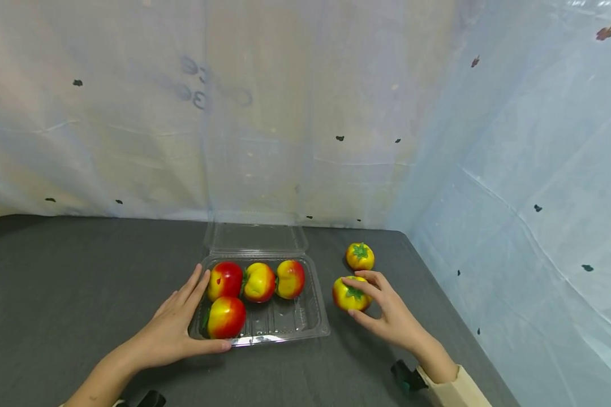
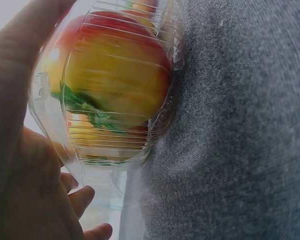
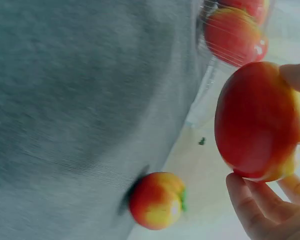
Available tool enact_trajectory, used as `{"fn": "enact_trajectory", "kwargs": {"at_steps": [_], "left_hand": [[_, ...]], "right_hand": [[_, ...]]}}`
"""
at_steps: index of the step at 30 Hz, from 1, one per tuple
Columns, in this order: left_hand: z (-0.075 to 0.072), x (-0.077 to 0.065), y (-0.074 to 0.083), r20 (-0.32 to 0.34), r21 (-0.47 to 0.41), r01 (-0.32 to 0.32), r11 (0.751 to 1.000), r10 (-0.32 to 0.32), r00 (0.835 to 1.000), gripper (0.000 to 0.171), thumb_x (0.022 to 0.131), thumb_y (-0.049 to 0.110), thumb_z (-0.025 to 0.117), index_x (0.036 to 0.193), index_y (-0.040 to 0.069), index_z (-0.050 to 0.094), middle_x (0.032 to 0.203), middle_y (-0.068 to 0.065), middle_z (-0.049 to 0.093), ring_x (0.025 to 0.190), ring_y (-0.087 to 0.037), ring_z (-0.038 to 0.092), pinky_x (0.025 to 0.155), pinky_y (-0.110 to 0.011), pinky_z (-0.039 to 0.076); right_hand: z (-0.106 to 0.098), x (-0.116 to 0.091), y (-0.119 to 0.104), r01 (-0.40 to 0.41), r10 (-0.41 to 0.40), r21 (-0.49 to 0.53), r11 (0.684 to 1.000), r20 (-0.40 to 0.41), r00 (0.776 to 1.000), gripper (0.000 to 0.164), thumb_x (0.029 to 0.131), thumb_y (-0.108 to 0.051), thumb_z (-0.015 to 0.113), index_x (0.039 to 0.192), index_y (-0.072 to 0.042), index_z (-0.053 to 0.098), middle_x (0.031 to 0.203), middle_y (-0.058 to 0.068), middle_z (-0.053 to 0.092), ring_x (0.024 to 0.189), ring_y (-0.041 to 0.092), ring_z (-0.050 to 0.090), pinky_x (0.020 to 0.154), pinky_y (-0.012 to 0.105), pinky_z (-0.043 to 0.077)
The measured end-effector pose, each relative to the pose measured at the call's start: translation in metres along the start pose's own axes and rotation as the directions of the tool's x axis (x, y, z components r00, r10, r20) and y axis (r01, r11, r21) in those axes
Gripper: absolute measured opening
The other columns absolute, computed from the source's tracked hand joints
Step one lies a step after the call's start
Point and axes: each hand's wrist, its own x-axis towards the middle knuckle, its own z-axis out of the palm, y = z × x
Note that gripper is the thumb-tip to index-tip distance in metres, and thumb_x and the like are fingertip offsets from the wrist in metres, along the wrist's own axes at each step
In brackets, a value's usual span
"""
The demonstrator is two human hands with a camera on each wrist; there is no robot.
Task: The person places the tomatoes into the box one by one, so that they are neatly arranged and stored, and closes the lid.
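Note:
A clear plastic clamshell box (image 1: pixel 313 316) lies with its lid raised at the back, holding several red-and-yellow fruits (image 1: pixel 226 317). My left hand (image 1: pixel 170 328) spans its front left corner, fingers straight along the left side and thumb on the front rim. In the left wrist view, the ribbed wall (image 2: pixel 115 125) stands beside the palm. My right hand (image 1: pixel 389 311) pinches another red-and-yellow fruit (image 3: pixel 257 122) with a green leafy top, right of the box. The right wrist view shows this fruit raised off the table between thumb and fingers.
One more such fruit (image 1: pixel 360 256) sits on the dark grey table (image 1: pixel 97 271) behind the right hand. The box's open lid (image 1: pixel 257 236) leans back toward the sheeted rear wall (image 1: pixel 285 113). Another sheeted wall (image 1: pixel 529 169) runs along the right edge.

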Motion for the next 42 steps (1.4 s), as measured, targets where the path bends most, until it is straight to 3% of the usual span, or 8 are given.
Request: {"fn": "enact_trajectory", "kwargs": {"at_steps": [12,25,33,40,42], "left_hand": [[0.001,-0.001,-0.002,-0.001,0.013,-0.002,1.0,0.002,1.0,0.123,0.068,0.062,0.076,0.156,0.016,0.003,0.162,-0.01,-0.007,0.142,-0.049,0.011,0.104,-0.074,0.009],[0.0,-0.002,-0.002,-0.001,0.006,0.008,1.0,-0.008,1.0,0.123,0.068,0.062,0.076,0.156,0.017,0.002,0.162,-0.01,-0.008,0.142,-0.05,0.01,0.104,-0.075,0.008],[0.001,-0.001,-0.002,0.003,0.006,0.01,1.0,-0.011,1.0,0.123,0.068,0.062,0.076,0.156,0.019,0.001,0.162,-0.009,-0.008,0.142,-0.05,0.01,0.105,-0.075,0.007],[0.001,0.0,0.0,0.0,0.011,0.011,1.0,-0.011,1.0,0.124,0.067,0.063,0.076,0.156,0.019,0.001,0.162,-0.009,-0.007,0.142,-0.05,0.011,0.105,-0.075,0.007],[0.001,0.0,0.0,0.0,0.013,0.013,1.0,-0.013,1.0,0.125,0.067,0.063,0.076,0.156,0.018,0.001,0.162,-0.009,-0.007,0.142,-0.05,0.011,0.105,-0.075,0.007]], "right_hand": [[-0.005,0.018,-0.014,0.057,-0.057,0.012,0.998,-0.053,0.997,0.058,0.081,-0.016,0.078,0.134,-0.02,0.055,0.136,0.006,0.044,0.12,0.023,0.049,0.086,0.04,0.054],[0.0,0.039,-0.033,0.104,-0.103,0.051,0.993,-0.023,0.994,0.056,0.083,-0.018,0.076,0.135,-0.02,0.055,0.138,0.007,0.044,0.122,0.023,0.048,0.09,0.04,0.052],[0.008,0.049,-0.042,0.137,-0.141,0.091,0.986,0.028,0.99,0.055,0.085,-0.021,0.074,0.136,-0.021,0.054,0.137,0.007,0.045,0.118,0.021,0.05,0.085,0.033,0.052],[0.014,0.053,-0.046,0.168,-0.174,0.111,0.98,0.052,0.983,0.054,0.086,-0.02,0.072,0.136,-0.02,0.053,0.136,0.01,0.044,0.121,0.023,0.048,0.092,0.039,0.05],[0.016,0.054,-0.047,0.176,-0.185,0.129,0.976,0.057,0.981,0.054,0.086,-0.019,0.072,0.137,-0.019,0.053,0.136,0.012,0.044,0.117,0.021,0.051,0.088,0.035,0.052]]}}
